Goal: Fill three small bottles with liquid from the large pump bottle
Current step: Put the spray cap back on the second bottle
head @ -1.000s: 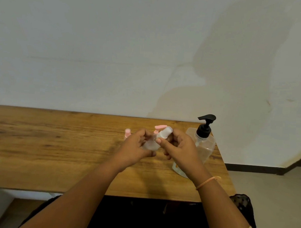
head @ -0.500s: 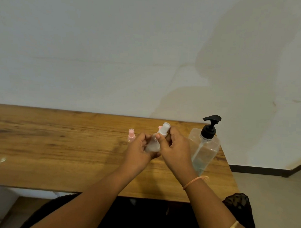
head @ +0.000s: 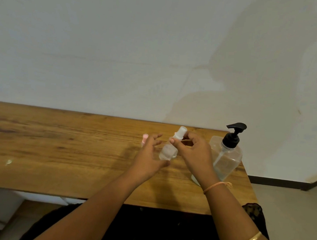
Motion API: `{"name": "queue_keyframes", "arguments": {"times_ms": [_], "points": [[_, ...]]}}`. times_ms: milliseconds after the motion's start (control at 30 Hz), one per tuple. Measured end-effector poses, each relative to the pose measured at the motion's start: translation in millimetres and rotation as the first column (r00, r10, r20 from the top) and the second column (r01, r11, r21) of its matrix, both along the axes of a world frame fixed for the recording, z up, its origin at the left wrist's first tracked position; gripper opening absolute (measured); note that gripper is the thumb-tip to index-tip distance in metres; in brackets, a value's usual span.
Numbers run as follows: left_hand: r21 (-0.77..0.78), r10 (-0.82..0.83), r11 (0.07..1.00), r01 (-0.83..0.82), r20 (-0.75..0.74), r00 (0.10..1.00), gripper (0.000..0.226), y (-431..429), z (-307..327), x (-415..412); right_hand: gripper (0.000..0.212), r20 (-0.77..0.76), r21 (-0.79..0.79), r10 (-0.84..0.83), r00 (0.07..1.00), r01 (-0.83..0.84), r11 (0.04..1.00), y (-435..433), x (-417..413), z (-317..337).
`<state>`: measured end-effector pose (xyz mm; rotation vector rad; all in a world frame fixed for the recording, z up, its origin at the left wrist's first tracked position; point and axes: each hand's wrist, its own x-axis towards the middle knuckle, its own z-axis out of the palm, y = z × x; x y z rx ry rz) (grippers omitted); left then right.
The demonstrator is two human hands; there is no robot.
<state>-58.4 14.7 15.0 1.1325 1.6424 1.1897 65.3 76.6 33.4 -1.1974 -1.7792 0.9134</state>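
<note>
Steadying is needed: the small clear plastic bottle [head: 168, 152] is pinched at its white cap [head: 180, 133] by the right hand [head: 194, 156]; the spread left hand [head: 147, 159] should be closed round its body.

On the wooden table [head: 62, 152], near its right end, a large pump bottle [head: 226, 159]; further left, apparently upright, a pink-capped small bottle [head: 145, 137].

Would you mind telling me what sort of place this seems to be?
Likely a plain indoor room, home or office unclear: a wooden table against a stained white wall, with dark skirting along the floor.
</note>
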Motion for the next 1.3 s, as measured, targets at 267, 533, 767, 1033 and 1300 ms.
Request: {"name": "queue_keyframes", "arguments": {"times_ms": [267,533,767,1033,1300], "points": [[0.01,0.265,0.964,-0.265,-0.009,0.964,0.038,-4.0,9.4,-34.9,0.017,0.332,0.027,0.002,0.943,-0.011,1.0,4.1,-20.5,-23.6],[0.057,0.364,0.931,-0.359,-0.107,0.925,0.031,-10.7,5.8,-51.3,0.011,0.442,0.072,0.023,0.897,-0.061,0.996,15.5,-50.1,-28.6],[0.068,0.377,0.926,-0.371,-0.101,0.921,0.029,-8.4,1.8,-56.1,0.011,0.431,0.038,0.02,0.902,-0.04,0.998,23.5,-69.6,-36.1],[0.094,0.363,0.931,-0.354,-0.116,0.924,0.031,-4.5,-0.2,-58.0,0.005,0.42,0.042,-0.011,0.908,-0.007,0.999,24.0,-74.8,-39.8],[0.09,0.363,0.931,-0.354,-0.116,0.925,0.03,-3.0,-1.2,-57.9,0.015,0.421,0.069,-0.017,0.907,-0.013,0.998,19.3,-71.7,-34.6]]}}
